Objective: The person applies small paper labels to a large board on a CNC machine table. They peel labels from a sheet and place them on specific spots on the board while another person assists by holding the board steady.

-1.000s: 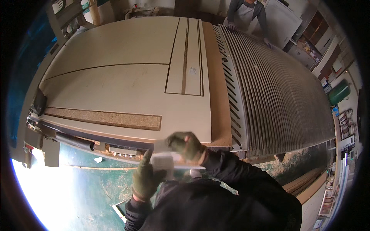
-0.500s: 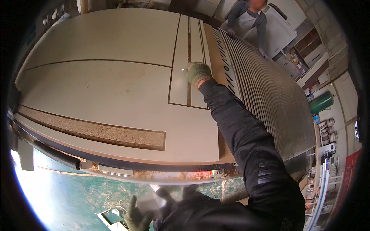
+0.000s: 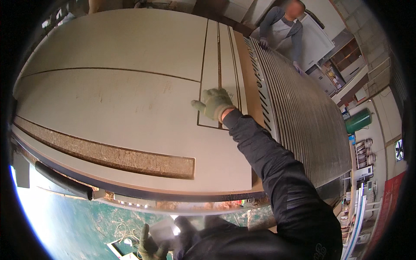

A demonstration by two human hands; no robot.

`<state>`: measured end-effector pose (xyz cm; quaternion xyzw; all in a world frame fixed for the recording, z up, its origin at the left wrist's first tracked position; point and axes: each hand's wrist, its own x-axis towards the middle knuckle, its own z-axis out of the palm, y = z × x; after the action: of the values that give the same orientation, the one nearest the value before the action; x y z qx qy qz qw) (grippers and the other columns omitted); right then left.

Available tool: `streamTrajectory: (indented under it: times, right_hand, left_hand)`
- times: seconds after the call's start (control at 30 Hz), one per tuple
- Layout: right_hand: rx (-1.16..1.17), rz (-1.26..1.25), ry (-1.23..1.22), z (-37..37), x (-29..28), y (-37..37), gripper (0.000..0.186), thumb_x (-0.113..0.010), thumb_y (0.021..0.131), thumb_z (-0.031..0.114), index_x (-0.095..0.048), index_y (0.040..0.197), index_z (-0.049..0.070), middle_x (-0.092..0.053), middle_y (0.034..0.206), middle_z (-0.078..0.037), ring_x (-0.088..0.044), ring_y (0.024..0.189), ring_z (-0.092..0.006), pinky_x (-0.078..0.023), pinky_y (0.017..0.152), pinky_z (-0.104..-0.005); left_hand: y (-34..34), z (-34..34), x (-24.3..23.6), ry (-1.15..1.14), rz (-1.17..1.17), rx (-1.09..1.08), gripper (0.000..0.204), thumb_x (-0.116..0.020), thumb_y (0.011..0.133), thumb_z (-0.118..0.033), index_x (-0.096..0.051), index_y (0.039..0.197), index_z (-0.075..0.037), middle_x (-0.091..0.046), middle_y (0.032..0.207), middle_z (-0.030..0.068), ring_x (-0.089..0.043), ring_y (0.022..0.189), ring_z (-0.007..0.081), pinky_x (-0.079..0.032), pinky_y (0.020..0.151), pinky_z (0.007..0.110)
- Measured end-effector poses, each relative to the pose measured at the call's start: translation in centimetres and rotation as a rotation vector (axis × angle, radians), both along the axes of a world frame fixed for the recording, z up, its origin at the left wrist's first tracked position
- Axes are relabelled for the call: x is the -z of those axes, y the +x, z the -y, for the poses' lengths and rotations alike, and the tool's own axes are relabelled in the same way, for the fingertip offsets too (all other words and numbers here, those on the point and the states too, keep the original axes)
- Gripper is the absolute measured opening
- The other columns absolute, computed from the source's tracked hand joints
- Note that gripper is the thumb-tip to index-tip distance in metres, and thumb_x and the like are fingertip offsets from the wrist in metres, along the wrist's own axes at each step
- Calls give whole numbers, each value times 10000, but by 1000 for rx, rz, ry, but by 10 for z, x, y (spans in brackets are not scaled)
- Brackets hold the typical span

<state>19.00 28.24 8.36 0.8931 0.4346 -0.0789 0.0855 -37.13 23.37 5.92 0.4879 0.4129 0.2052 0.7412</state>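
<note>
A large pale board [image 3: 143,108], cut through with dark grooves, lies on the machine table. My right hand [image 3: 214,104], in a greenish knit glove, rests on the narrow cut strips [image 3: 211,56] near the board's right end. Its thumb points out to the left and the fingers are spread; what lies under the palm is hidden. Low in the picture my left hand [image 3: 151,249], gloved alike, is closed at the edge of a pale flat sheet [image 3: 164,229]. The sheet is blurred and partly dark against my clothing.
A ribbed conveyor surface [image 3: 307,112] adjoins the table on the right. Behind it stands a co-worker [image 3: 281,30] with gloved hands on its far edge. A long recess [image 3: 108,149] exposes rough chipboard near the front. A black padded bar [image 3: 63,180] runs along the table's front left.
My right hand has come nearer along the strips, and its fingers have spread. The small white piece at its fingertips no longer shows. My left hand stays low with the sheet.
</note>
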Motion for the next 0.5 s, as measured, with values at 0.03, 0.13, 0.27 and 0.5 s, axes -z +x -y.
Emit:
streamTrajectory:
  times: [0.03, 0.13, 0.27, 0.5]
  right_hand:
    - [7, 1, 52, 3, 6, -2, 873, -430, 1013, 660, -437, 1511, -57, -449, 1556, -274, -374, 1491, -393, -247, 1245, -522]
    - [-7, 32, 136, 12, 23, -11, 985, -356, 1014, 709, -257, 1601, -76, -227, 1684, -282, -185, 1575, -434, -108, 1296, -499]
    - [-48, -63, 87, 29, 20, -22, 963, -370, 1023, 692, -252, 1607, -64, -221, 1694, -268, -151, 1596, -397, -71, 1300, -493]
    - [-250, 81, 669, 44, 26, -16, 319, -682, 953, 341, -690, 872, 33, -696, 828, -176, -675, 836, -374, -508, 773, -517]
  left_hand:
    - [-1, 1, 3, -20, 17, 1, 838, -772, 909, -12, -320, 1613, 24, -609, 873, -12, -554, 736, 85, -519, 657, 245]
    - [-7, 2, 13, -5, 11, 53, 832, -745, 925, 1, -295, 1625, 14, -657, 972, 31, -607, 817, 107, -555, 700, 264]
    - [-10, 2, 23, -5, 60, 41, 854, -740, 930, -11, -258, 1634, 14, -674, 991, 46, -633, 833, 119, -574, 722, 280]
    - [-5, 12, 2, -8, 93, 59, 855, -759, 937, -43, -268, 1637, -11, -676, 952, 40, -653, 831, 123, -577, 732, 283]
